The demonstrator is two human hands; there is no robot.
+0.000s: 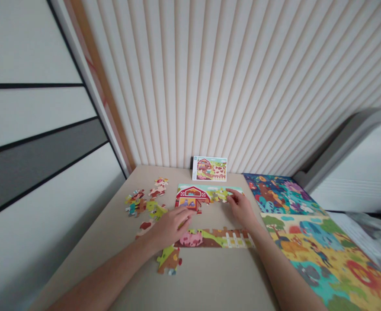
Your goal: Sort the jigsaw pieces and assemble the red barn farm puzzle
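Note:
A partly assembled farm jigsaw puzzle (pixel 190 192) lies on the table, its red barn at the upper left and a separate lower strip (pixel 214 239) showing a pig and white fence. My right hand (pixel 241 208) is at the upper right, index finger and thumb closed on the edge of a yellow-green puzzle piece (pixel 222 195). Over the left side of the puzzle, my left hand (pixel 173 223) has its fingers extended near the barn's lower edge. It covers part of the puzzle there. A gap of bare table lies between the upper section and the strip.
Loose puzzle pieces (pixel 158 191) are scattered at the left, and more (pixel 170 260) lie near the front. A picture card (pixel 210 168) stands against the pleated curtain (pixel 190 86). Two finished puzzles, a dark blue one (pixel 281 194) and a yellow safari one (pixel 326 255), lie right.

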